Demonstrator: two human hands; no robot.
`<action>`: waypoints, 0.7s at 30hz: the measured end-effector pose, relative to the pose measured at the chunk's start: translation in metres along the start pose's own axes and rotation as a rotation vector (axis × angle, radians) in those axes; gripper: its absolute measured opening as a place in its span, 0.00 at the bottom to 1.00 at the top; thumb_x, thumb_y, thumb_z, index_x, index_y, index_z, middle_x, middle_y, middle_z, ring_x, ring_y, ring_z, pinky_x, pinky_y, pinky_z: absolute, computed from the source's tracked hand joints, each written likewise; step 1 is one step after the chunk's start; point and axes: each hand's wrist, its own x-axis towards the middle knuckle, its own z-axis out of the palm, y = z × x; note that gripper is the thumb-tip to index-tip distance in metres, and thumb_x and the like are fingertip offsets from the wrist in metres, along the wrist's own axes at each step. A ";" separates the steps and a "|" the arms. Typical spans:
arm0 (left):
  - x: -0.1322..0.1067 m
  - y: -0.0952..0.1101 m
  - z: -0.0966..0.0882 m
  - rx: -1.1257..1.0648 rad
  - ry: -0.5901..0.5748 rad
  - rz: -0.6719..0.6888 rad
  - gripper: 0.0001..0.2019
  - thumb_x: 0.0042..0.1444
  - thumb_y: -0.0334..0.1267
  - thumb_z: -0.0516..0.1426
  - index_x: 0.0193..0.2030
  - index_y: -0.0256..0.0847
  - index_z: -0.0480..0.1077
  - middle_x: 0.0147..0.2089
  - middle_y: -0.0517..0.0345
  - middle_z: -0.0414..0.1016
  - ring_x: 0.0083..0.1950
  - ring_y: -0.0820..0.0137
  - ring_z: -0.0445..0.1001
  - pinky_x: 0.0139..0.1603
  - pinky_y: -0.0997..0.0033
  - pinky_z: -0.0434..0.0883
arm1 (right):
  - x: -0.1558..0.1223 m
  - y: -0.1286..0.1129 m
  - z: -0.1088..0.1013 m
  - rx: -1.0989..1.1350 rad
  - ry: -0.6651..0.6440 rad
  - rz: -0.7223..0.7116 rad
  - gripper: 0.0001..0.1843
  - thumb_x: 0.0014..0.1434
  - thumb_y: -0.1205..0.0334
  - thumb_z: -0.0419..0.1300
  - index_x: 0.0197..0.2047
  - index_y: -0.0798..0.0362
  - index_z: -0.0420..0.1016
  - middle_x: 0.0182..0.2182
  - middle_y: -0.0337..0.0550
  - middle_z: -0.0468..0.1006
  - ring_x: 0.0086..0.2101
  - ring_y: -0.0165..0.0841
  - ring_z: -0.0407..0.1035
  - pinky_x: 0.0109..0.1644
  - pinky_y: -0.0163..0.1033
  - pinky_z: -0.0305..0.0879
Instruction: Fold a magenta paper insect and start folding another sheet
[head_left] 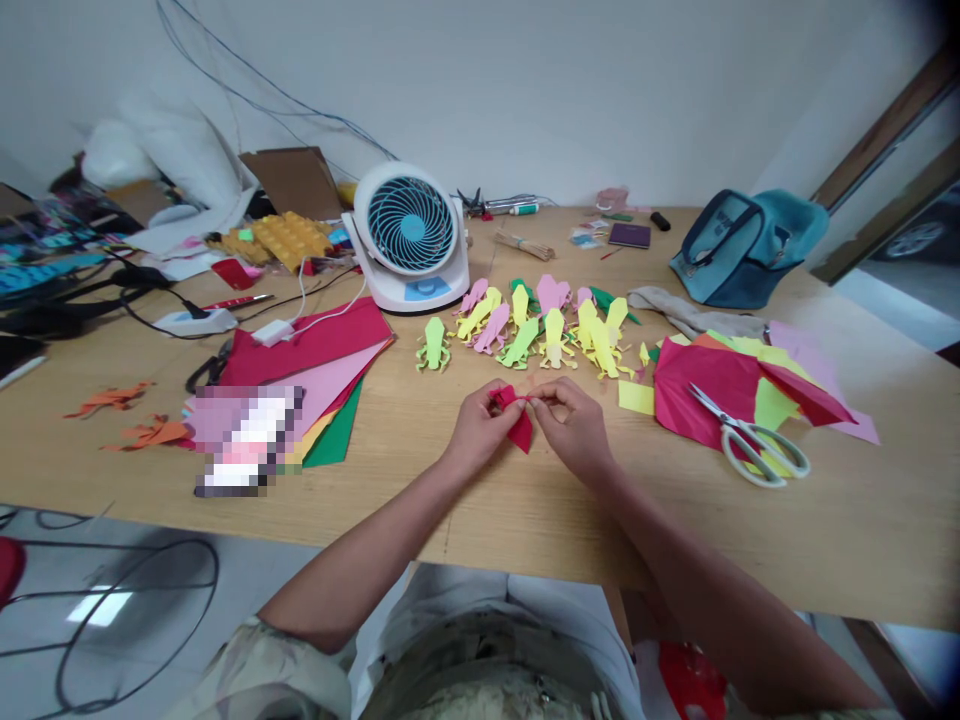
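Observation:
A small red paper figure (521, 432), partly folded and cut, is held over the table between both hands. My left hand (484, 420) is closed on its left side, thumb and fingers pinching the paper. My right hand (568, 418) pinches a thin red strip at the figure's upper right. Fingers hide part of the paper. Just beyond the hands stand several paper frogs in green, yellow and pink, among them a light green frog (433, 345) and a pale yellow frog (554, 338). White-handled scissors (750, 440) rest to the right on crumpled red paper (697, 395).
A white fan (411, 235) stands behind the frogs. Coloured paper sheets (311, 345) and a blurred phone-like object (251, 445) lie at left, beside orange paper figures (150, 432). A teal bag (750, 245) sits at back right. Cables and clutter fill the far left.

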 end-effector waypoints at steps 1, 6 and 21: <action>0.000 0.000 0.000 0.036 0.009 0.021 0.12 0.53 0.41 0.63 0.25 0.41 0.64 0.25 0.65 0.62 0.29 0.74 0.61 0.33 0.73 0.59 | 0.000 0.001 0.001 0.023 -0.006 0.038 0.06 0.62 0.60 0.59 0.35 0.48 0.77 0.34 0.43 0.79 0.37 0.37 0.74 0.43 0.42 0.71; -0.002 0.004 0.000 0.097 0.043 0.043 0.12 0.53 0.40 0.62 0.25 0.41 0.64 0.24 0.65 0.61 0.28 0.73 0.60 0.32 0.72 0.59 | -0.001 0.004 0.004 0.152 -0.027 0.175 0.08 0.61 0.56 0.60 0.35 0.49 0.78 0.35 0.44 0.80 0.36 0.37 0.75 0.43 0.42 0.72; -0.005 0.006 0.003 0.065 0.097 0.038 0.05 0.53 0.37 0.62 0.32 0.41 0.70 0.29 0.63 0.69 0.31 0.72 0.66 0.36 0.73 0.63 | -0.001 -0.001 0.009 0.342 -0.032 0.328 0.12 0.55 0.50 0.65 0.35 0.50 0.78 0.31 0.42 0.81 0.31 0.35 0.75 0.37 0.40 0.72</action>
